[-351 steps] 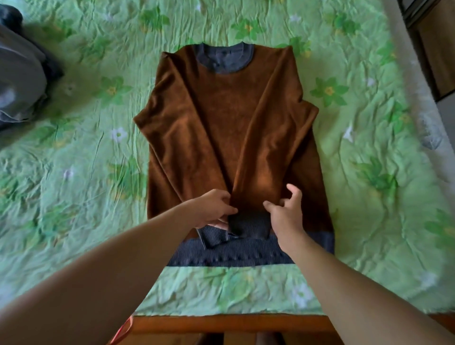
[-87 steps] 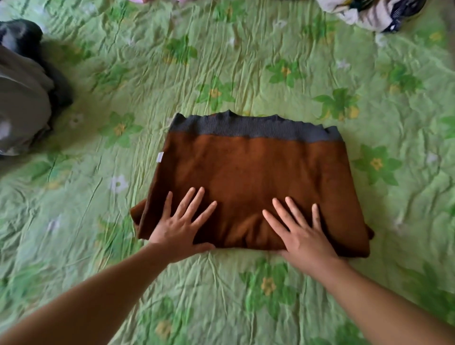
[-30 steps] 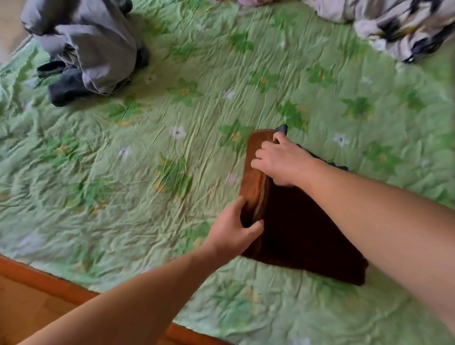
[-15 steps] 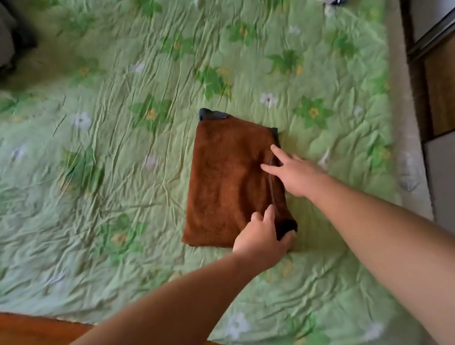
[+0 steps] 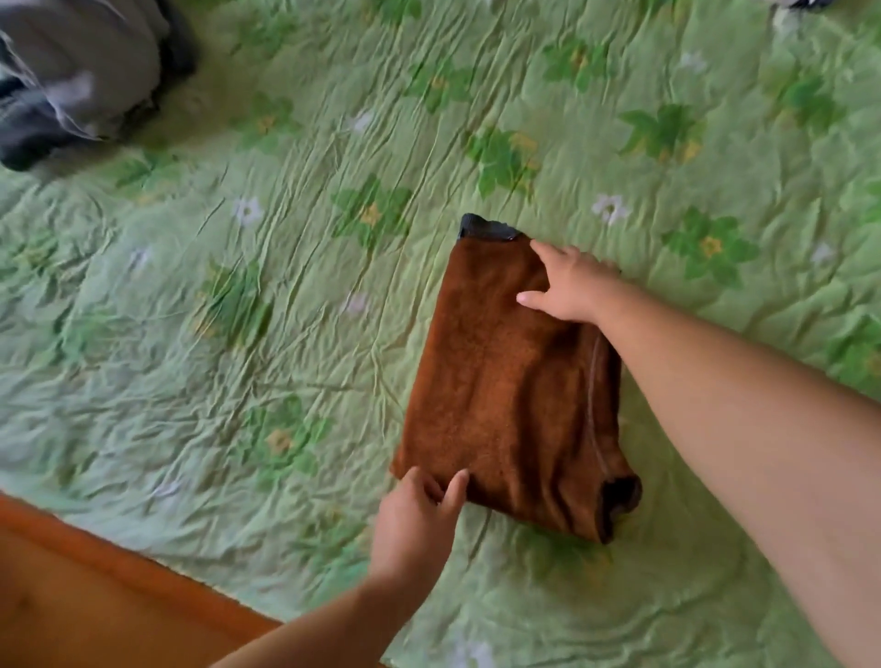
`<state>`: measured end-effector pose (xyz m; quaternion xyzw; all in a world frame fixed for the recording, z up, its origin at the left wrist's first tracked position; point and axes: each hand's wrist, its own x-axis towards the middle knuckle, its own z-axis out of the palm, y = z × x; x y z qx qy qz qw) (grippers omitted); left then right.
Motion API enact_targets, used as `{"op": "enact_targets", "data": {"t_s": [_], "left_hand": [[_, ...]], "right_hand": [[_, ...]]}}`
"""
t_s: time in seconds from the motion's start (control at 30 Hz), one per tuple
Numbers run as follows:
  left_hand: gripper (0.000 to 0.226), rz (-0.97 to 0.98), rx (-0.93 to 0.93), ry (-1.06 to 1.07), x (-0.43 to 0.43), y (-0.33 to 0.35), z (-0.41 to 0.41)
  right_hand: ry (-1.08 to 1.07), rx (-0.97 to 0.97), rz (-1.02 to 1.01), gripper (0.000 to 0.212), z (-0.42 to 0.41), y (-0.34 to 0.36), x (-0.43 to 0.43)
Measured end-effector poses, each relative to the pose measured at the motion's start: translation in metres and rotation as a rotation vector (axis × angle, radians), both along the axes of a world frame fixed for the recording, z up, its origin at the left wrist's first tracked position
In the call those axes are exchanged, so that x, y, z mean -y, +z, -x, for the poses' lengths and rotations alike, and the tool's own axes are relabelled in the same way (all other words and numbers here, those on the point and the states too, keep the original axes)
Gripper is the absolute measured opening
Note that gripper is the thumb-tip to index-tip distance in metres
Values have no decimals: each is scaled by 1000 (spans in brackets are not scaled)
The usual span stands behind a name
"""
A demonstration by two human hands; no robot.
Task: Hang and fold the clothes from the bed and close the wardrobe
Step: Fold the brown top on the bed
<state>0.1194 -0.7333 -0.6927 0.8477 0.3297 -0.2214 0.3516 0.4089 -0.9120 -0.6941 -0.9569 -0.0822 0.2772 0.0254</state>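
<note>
A brown sweater (image 5: 505, 381) with a dark grey ribbed trim lies folded into a narrow rectangle on the green flowered bed cover (image 5: 286, 286). My left hand (image 5: 414, 519) touches its near left corner, thumb and fingers pinching the edge. My right hand (image 5: 569, 286) rests on the far right part of the fold, fingers spread and pressing down. A bit of grey trim shows at the far end.
A heap of grey and dark clothes (image 5: 71, 81) lies at the far left of the bed. The orange wooden bed frame (image 5: 95, 596) runs along the lower left. Another garment (image 5: 801, 5) peeks in at the top right edge.
The spread sweater was folded in half, then into a narrow rectangle. Since half a second ago my left hand moved from the near right corner to the near left corner; my right hand slid farther up.
</note>
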Motion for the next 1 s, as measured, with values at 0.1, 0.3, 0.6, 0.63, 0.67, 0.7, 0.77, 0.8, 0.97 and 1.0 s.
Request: {"op": "enact_targets", "data": {"t_s": [0.1, 0.3, 0.6, 0.63, 0.67, 0.7, 0.77, 0.8, 0.97, 1.0], "left_hand": [[54, 482, -185, 428, 9, -1, 2], [44, 743, -131, 664, 23, 0, -9], [23, 425, 349, 428, -62, 40, -95], [26, 347, 384, 322, -82, 44, -113], [33, 263, 399, 208, -100, 46, -129], [43, 173, 395, 91, -115, 45, -143], [58, 9, 347, -155, -133, 37, -158], [64, -54, 303, -273, -136, 31, -161], [70, -414, 230, -752, -126, -11, -148], [69, -477, 262, -820, -124, -19, -146]], "right_hand": [[-170, -68, -52, 98, -14, -3, -5], [-314, -336, -97, 84, -29, 12, 1], [-646, -268, -409, 69, 45, 49, 45], [-728, -258, -503, 69, 63, 48, 47], [-802, -252, -578, 70, 82, 47, 44], [-857, -242, -618, 72, 100, 45, 38], [-887, -191, -560, 87, 126, 32, 23], [-882, -137, -474, 97, 134, 24, 14], [-502, 334, -65, 85, 152, -2, -36], [-337, 366, -43, 81, 153, -10, -44]]}}
